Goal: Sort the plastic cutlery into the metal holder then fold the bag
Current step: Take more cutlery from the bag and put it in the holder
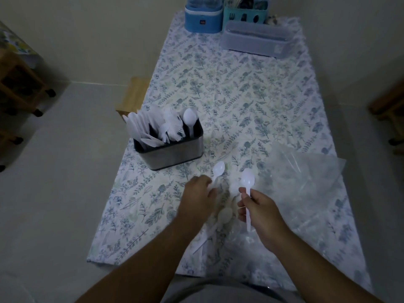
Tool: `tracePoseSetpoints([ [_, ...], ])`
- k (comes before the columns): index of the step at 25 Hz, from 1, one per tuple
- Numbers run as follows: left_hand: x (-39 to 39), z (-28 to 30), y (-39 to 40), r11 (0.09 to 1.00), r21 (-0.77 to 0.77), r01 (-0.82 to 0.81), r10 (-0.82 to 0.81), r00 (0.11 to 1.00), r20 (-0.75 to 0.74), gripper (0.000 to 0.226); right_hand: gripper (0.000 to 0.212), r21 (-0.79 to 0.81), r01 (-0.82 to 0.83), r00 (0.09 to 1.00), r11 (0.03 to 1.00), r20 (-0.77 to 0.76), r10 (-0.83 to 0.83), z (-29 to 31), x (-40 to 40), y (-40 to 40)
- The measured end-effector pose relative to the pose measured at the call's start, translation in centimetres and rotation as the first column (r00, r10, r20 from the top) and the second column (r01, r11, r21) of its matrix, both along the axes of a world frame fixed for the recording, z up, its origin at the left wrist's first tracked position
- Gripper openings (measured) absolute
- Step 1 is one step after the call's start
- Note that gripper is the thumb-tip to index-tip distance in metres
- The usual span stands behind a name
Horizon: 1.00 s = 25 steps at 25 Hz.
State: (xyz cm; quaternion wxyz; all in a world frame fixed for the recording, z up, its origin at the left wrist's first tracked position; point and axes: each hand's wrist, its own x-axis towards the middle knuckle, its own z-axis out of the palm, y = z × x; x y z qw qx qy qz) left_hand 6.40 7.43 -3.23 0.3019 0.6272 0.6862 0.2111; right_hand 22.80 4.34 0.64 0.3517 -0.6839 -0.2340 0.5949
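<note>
The metal holder (pixel 175 153) stands at the table's left, holding several white plastic knives, forks and one spoon. My left hand (pixel 197 196) pinches the handle of a white spoon (pixel 218 169) whose bowl points away from me. My right hand (pixel 261 209) grips another white spoon (pixel 247 182) upright by its handle. A few more white spoons (pixel 223 216) lie on the cloth between and under my hands. The clear plastic bag (pixel 306 182) lies spread out on the right, partly under my right arm.
A floral tablecloth (pixel 240 95) covers the table. At the far end stand a blue appliance (pixel 203 17), a teal basket (pixel 246 15) and a clear lidded box (pixel 258 38). A wooden stool (pixel 133 95) sits left of the table, wooden furniture at both sides.
</note>
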Motion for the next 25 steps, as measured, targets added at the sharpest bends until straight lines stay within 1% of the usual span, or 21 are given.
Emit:
tracePoseSetpoints([
  [2, 0.3, -1.0, 1.2, 0.997, -0.027, 0.071, -0.074, 0.989, -0.126, 0.017, 0.021, -0.049, 0.038, 0.998, 0.998, -0.054, -0.041, 0.6, 0.9, -0.6],
  [3, 0.2, -1.2, 1.6, 0.993, -0.048, 0.109, -0.115, 0.981, -0.158, 0.019, 0.021, -0.068, 0.061, 0.993, 0.996, -0.095, -0.067, 0.7, 1.1, -0.9],
  [4, 0.2, -1.0, 1.8, 0.992, -0.064, 0.107, -0.116, 0.982, -0.152, 0.02, 0.02, -0.076, 0.073, 0.988, 0.995, -0.127, -0.082, 0.7, 1.3, -1.2],
  [5, 0.0, -0.4, 1.8, 0.994, -0.088, 0.066, -0.074, 0.992, -0.099, 0.022, 0.02, -0.071, 0.063, 0.988, 0.996, -0.134, -0.072, 0.6, 1.5, -1.4],
  [6, 0.0, 0.4, 1.6, 0.993, -0.122, 0.005, -0.005, 1.0, -0.005, 0.025, 0.018, -0.062, 0.045, 0.991, 0.997, -0.126, -0.053, 0.5, 1.6, -1.6],
  [7, 0.1, 1.3, 1.1, 0.986, -0.168, -0.025, 0.046, 0.991, 0.122, 0.027, 0.018, -0.05, 0.027, 0.993, 0.998, -0.117, -0.032, 0.3, 1.6, -1.7],
  [8, 0.4, 2.0, 0.3, 0.981, -0.196, -0.003, 0.053, 0.966, 0.253, 0.029, 0.018, -0.036, 0.012, 0.992, 0.999, -0.126, -0.017, 0.2, 1.5, -1.8],
  [9, 0.8, 2.7, -0.9, 0.977, -0.206, 0.062, 0.014, 0.937, 0.349, 0.029, 0.019, -0.019, -0.002, 0.987, 1.0, -0.162, -0.002, 0.1, 1.3, -1.9],
  [11, 1.8, 3.8, -3.4, 0.962, -0.189, 0.199, -0.091, 0.881, 0.464, 0.03, 0.021, 0.026, -0.028, 0.963, 0.999, -0.267, 0.034, 0.0, 1.0, -2.3],
  [12, 2.1, 3.8, -4.3, 0.959, -0.177, 0.22, -0.107, 0.864, 0.492, 0.03, 0.022, 0.043, -0.033, 0.951, 0.999, -0.305, 0.044, 0.1, 0.9, -2.5],
  [13, 2.1, 3.7, -4.8, 0.963, -0.166, 0.212, -0.104, 0.862, 0.496, 0.029, 0.023, 0.051, -0.039, 0.947, 0.998, -0.317, 0.053, 0.0, 0.9, -2.8],
  [14, 1.9, 3.3, -5.0, 0.97, -0.155, 0.188, -0.096, 0.879, 0.468, 0.027, 0.023, 0.049, -0.053, 0.951, 0.997, -0.301, 0.065, -0.1, 1.0, -3.1],
  [15, 1.7, 3.0, -5.0, 0.976, -0.143, 0.162, -0.091, 0.908, 0.408, 0.024, 0.021, 0.044, -0.078, 0.962, 0.996, -0.258, 0.087, -0.2, 1.2, -3.3],
  [17, 1.1, 2.0, -4.9, 0.98, -0.164, 0.108, -0.066, 0.968, 0.244, 0.016, 0.021, 0.019, -0.131, 0.978, 0.991, -0.161, 0.133, -0.4, 1.4, -3.8],
  [19, 0.8, 0.8, -4.9, 0.971, -0.231, 0.064, -0.047, 0.996, 0.076, 0.015, 0.024, -0.005, -0.138, 0.986, 0.99, -0.093, 0.136, -0.3, 1.5, -3.9],
  [20, 0.7, 0.1, -5.1, 0.964, -0.259, 0.064, -0.058, 0.998, 0.028, 0.018, 0.025, -0.013, -0.145, 0.988, 0.989, -0.064, 0.143, -0.2, 1.5, -3.9],
  [22, 0.9, -0.8, -5.1, 0.963, -0.263, 0.057, -0.06, 0.998, -0.003, 0.017, 0.026, -0.028, -0.169, 0.986, 0.985, -0.002, 0.169, -0.2, 1.6, -3.8],
  [24, 1.2, -0.4, -4.8, 0.957, -0.286, -0.042, 0.063, 0.996, 0.064, 0.014, 0.028, -0.032, -0.166, 0.985, 0.986, 0.041, 0.167, -0.5, 1.7, -3.7],
  [25, 1.2, 0.1, -4.8, 0.947, -0.307, -0.094, 0.141, 0.981, 0.135, 0.015, 0.028, -0.024, -0.168, 0.983, 0.986, 0.065, 0.169, -0.6, 1.7, -3.6],
])
